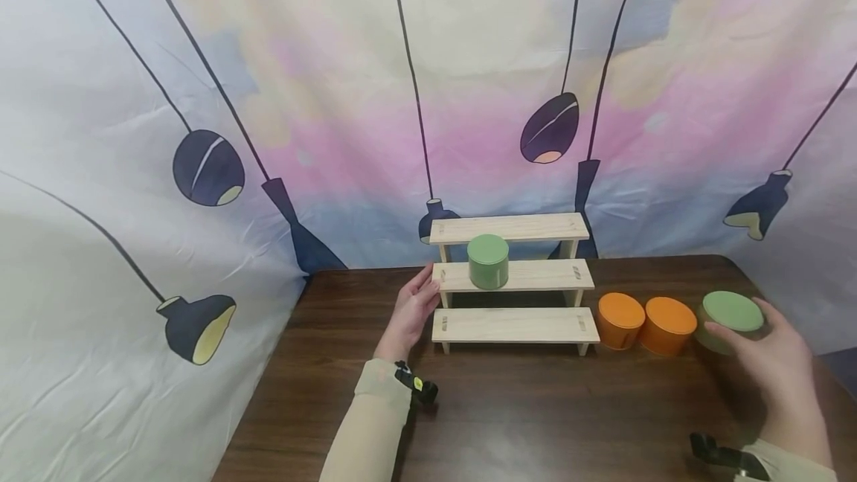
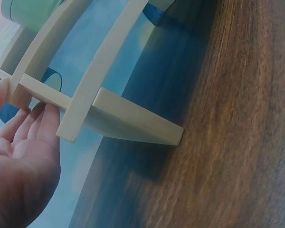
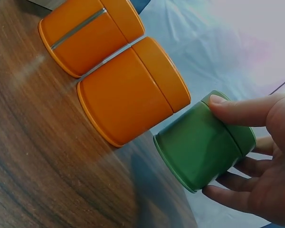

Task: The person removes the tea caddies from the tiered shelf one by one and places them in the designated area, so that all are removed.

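A three-tier wooden shelf stands on the table, with one green tin upright at the left part of its middle tier. My left hand grips the left end of that middle tier, thumb on one side and fingers curled under it in the left wrist view. Out to the right, my right hand holds a second green tin between thumb and fingers. This tin is lidded and slightly tilted in the right wrist view, close beside the nearer orange tin.
Another orange tin stands between the shelf and the first orange one, all in a row on the dark wooden table. Behind the table's back edge hangs a cloth printed with lamps.
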Demonstrator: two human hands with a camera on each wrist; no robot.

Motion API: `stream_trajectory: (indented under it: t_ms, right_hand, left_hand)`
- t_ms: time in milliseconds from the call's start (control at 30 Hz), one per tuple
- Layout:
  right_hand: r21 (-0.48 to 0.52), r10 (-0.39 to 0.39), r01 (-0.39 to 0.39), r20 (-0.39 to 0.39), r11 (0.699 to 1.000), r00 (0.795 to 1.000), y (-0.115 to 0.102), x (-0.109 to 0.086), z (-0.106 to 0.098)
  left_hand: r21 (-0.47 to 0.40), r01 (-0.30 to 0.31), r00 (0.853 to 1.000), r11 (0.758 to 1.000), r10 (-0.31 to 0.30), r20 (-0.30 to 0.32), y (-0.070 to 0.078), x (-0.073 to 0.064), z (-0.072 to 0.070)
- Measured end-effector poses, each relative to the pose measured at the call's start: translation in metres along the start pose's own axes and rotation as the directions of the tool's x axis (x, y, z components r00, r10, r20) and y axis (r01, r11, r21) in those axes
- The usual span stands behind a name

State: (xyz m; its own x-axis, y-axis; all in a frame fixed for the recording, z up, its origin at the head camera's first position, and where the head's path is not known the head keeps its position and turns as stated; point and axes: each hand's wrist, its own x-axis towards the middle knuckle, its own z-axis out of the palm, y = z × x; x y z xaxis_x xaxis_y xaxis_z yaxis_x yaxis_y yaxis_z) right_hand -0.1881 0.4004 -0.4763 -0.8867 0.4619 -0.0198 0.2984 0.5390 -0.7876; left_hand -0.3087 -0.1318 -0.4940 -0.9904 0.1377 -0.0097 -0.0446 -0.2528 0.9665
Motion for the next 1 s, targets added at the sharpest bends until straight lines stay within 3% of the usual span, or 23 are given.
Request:
stream_trajectory:
  t_ms: [433, 1000]
  right_hand:
    - [-0.005, 0.042, -0.041, 0.073, 0.999, 0.996, 0.007, 0.004, 0.005]
    - [0.002, -0.028, 0.028, 0.101, 1.000, 0.994, 0.015, 0.006, 0.008]
  left_hand:
    - [0.001, -0.004, 1.000, 1.000, 0.004, 0.001, 0.001, 0.001, 0.000]
    - [0.012, -0.014, 1.000, 1.000, 0.014, 0.008, -0.002, 0.002, -0.002]
